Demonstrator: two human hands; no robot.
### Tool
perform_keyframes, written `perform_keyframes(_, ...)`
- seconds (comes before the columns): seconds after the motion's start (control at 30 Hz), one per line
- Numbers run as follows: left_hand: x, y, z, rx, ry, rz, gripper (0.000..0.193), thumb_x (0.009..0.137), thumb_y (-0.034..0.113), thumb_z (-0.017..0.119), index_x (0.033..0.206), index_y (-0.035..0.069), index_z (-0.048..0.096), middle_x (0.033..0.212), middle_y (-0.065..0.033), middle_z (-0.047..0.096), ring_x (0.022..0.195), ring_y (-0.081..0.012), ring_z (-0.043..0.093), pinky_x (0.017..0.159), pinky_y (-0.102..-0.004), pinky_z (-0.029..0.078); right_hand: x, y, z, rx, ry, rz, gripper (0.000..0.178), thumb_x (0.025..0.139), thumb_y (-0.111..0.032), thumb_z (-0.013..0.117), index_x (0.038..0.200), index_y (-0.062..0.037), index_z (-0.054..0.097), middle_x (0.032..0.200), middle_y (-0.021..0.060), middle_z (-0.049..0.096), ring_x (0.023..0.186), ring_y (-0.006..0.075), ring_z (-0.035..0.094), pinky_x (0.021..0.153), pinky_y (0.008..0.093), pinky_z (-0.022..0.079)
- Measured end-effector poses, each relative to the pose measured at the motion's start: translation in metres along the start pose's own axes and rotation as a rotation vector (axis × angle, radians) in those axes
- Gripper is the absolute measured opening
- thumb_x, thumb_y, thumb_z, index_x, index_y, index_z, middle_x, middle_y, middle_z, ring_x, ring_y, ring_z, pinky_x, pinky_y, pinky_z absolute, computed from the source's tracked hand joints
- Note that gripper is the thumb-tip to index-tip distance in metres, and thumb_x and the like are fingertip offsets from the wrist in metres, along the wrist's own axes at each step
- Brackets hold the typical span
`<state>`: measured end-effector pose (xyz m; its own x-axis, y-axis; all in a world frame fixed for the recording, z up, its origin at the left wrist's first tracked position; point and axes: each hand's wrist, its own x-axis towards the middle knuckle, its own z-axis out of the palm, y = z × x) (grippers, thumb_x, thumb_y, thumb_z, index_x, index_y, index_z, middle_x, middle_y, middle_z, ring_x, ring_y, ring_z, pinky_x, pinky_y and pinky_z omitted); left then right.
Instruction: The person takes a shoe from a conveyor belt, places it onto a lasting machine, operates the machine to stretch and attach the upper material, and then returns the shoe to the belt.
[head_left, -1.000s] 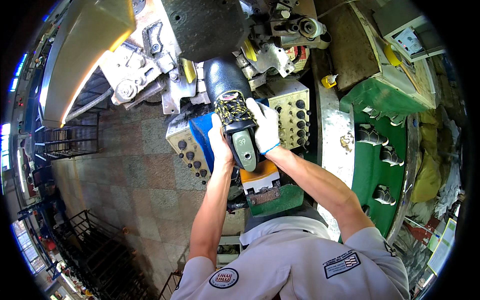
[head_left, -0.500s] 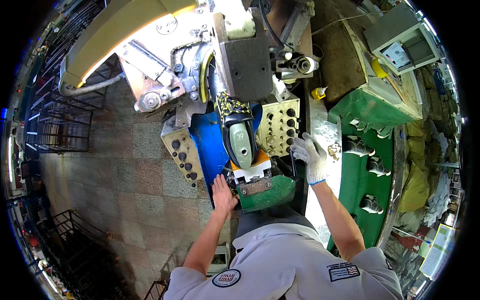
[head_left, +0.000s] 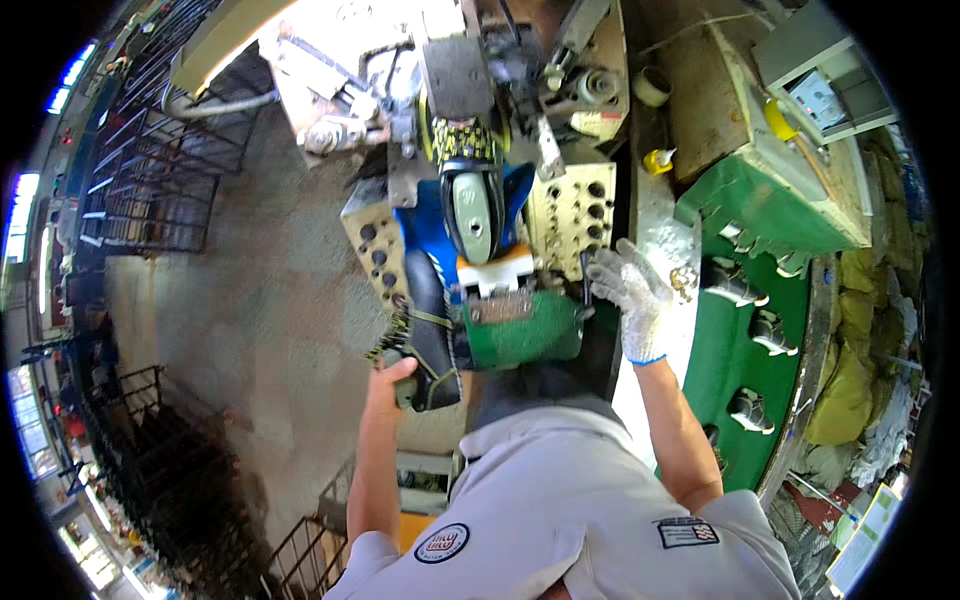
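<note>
1 blk shoe (head_left: 428, 300) w/ yel laces (head_left: 398, 325), in your L hand (head_left: 385, 388), left of grn cover (head_left: 530, 332) | L thumb against its near end, other fingers hidden, can't tell | your gloved R hand (head_left: 634, 300): fingers spread, nr blk lever (head_left: 587, 280) | 2nd shoe (head_left: 468, 150) on gry-grn last (head_left: 472, 205), toe end under machine's blk block (head_left: 458, 78), blue guard (head_left: 425, 222) beside

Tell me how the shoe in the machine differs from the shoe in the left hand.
The machine shoe sits laces up, while the held shoe is turned on its side, laces toward the picture's left. The machine shoe has no hand on it; the held shoe is gripped near its heel by the left hand. The machine shoe's toe is hidden beneath a dark block; the held shoe's toe shows. Both are black with yellow-flecked laces.
</note>
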<state>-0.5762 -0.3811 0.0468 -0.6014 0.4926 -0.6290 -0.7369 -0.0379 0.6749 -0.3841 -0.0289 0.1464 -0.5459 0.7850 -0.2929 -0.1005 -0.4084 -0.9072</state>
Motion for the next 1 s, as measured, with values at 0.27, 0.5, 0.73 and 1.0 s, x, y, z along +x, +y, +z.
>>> perform_keyframes(0.27,-0.061,0.009,0.132,-0.607,-0.898,-0.284,0.101,0.067,0.067,0.066,0.144,0.004,0.049,0.126,-0.0286,0.062,0.102,-0.0502,0.064,0.084,-0.0634,0.053,-0.04,-0.006,0.079,0.55,-0.468,0.079,0.08,0.095,-0.057,0.053,0.148,0.0009,0.04,0.138,0.0168,0.057,0.124,0.0285,0.057,0.113,0.0436,0.038)
perform_keyframes(0.5,-0.035,0.021,0.239,0.773,0.053,0.732,0.02,0.097,0.015,0.064,0.093,-0.002,0.072,0.083,-0.0089,0.071,0.076,-0.0155,0.066,0.073,-0.0285,0.053,-0.015,-0.043,-0.074,0.738,-0.302,0.142,0.055,0.086,-0.025,0.068,0.129,0.0075,0.058,0.114,0.024,0.069,0.095,0.0325,0.072,0.088,0.0434,0.059)
perform_keyframes(0.73,0.035,0.074,0.289,1.389,0.544,0.917,0.082,0.089,0.055,0.068,0.142,-0.005,0.049,0.138,-0.0244,0.056,0.123,-0.0329,0.057,0.106,-0.0441,0.042,-0.087,0.022,-0.362,0.222,0.347,0.152,0.032,0.088,-0.027,0.07,0.105,-0.0004,0.074,0.098,0.01,0.073,0.081,0.0164,0.069,0.073,0.0317,0.055)
perform_keyframes(1.0,0.138,0.068,0.252,1.309,0.241,0.895,0.035,0.096,0.027,0.062,0.105,-0.005,0.073,0.098,-0.0149,0.075,0.084,-0.0225,0.066,0.079,-0.0408,0.053,-0.303,0.025,-0.663,-0.575,0.871,0.881,0.063,0.078,-0.062,0.069,0.108,-0.0071,0.077,0.106,0.0123,0.073,0.094,0.0246,0.069,0.083,0.0387,0.053)
